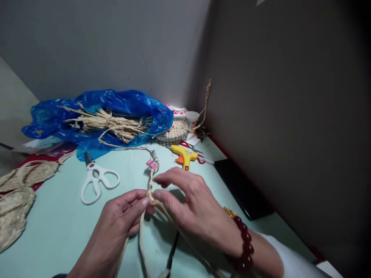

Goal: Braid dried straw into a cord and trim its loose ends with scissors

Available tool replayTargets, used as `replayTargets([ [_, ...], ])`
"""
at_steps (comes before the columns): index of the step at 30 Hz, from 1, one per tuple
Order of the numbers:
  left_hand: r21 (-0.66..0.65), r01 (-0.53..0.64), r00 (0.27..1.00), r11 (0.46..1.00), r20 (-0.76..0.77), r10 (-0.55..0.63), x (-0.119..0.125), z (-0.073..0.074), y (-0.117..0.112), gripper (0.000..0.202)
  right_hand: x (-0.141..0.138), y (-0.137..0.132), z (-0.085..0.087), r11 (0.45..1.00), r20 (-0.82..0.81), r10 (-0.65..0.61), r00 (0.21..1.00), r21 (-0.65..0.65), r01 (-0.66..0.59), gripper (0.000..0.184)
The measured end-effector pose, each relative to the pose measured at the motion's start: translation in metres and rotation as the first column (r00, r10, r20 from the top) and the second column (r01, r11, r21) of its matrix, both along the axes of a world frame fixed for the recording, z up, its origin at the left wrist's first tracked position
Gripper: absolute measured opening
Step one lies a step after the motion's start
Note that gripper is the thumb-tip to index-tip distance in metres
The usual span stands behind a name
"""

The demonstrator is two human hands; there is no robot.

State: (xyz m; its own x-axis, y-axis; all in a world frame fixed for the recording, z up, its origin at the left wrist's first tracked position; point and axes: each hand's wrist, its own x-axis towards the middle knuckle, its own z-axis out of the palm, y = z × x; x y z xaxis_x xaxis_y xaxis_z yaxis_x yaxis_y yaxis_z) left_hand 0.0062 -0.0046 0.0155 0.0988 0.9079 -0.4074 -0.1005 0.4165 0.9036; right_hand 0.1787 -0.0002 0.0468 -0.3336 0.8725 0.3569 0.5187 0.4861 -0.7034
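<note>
A thin braid of pale straw-like strands (150,183) runs up the table, with a pink binder clip (152,164) on it. My left hand (126,212) pinches the braid between thumb and fingers at the point where its loose strands split apart. Over the right side of that spot is my right hand (191,197), its thumb and forefinger apart and the thumb tip close to or touching a strand. Its other fingers are mostly hidden. Loose strands (142,239) hang down from the braid toward me. A red bead bracelet (245,241) circles my right wrist.
White-handled scissors (94,181) lie left. A yellow glue gun (184,154) and a black flat object (242,187) are right. Behind are a blue plastic bag (116,98) with a straw bundle (110,123), a woven basket (174,131) and a paper cup (192,116). Woven straw pieces (17,212) lie far left.
</note>
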Motion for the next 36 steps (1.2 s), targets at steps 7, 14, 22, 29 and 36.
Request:
replayTargets([
  [7, 0.039, 0.031, 0.999, 0.999, -0.031, -0.03, 0.003, 0.001, 0.0, 0.021, -0.006, 0.017, -0.033, 0.733, -0.446, 0.13, 0.885, -0.558, -0.389, 0.02],
  [14, 0.068, 0.052, 0.998, 0.996, -0.037, -0.05, 0.003, -0.006, -0.002, 0.03, -0.007, 0.009, -0.023, 0.878, -0.165, 0.097, 0.982, -0.45, -0.162, 0.013],
  [22, 0.078, 0.034, 0.999, 0.996, -0.015, -0.033, 0.006, -0.001, -0.002, 0.051, -0.007, 0.019, -0.029, 0.796, -0.264, 0.194, 0.945, -0.521, -0.309, 0.014],
  [29, 0.098, 0.05, 0.999, 0.994, 0.01, -0.051, 0.004, -0.002, -0.001, 0.05, -0.002, 0.021, -0.02, 0.854, -0.153, 0.217, 0.964, -0.449, -0.263, 0.011],
  [36, 0.2, 0.075, 0.977, 0.977, -0.211, -0.032, 0.004, -0.003, -0.006, 0.036, -0.012, 0.013, -0.019, 0.895, -0.173, 0.046, 0.984, -0.43, -0.118, 0.012],
])
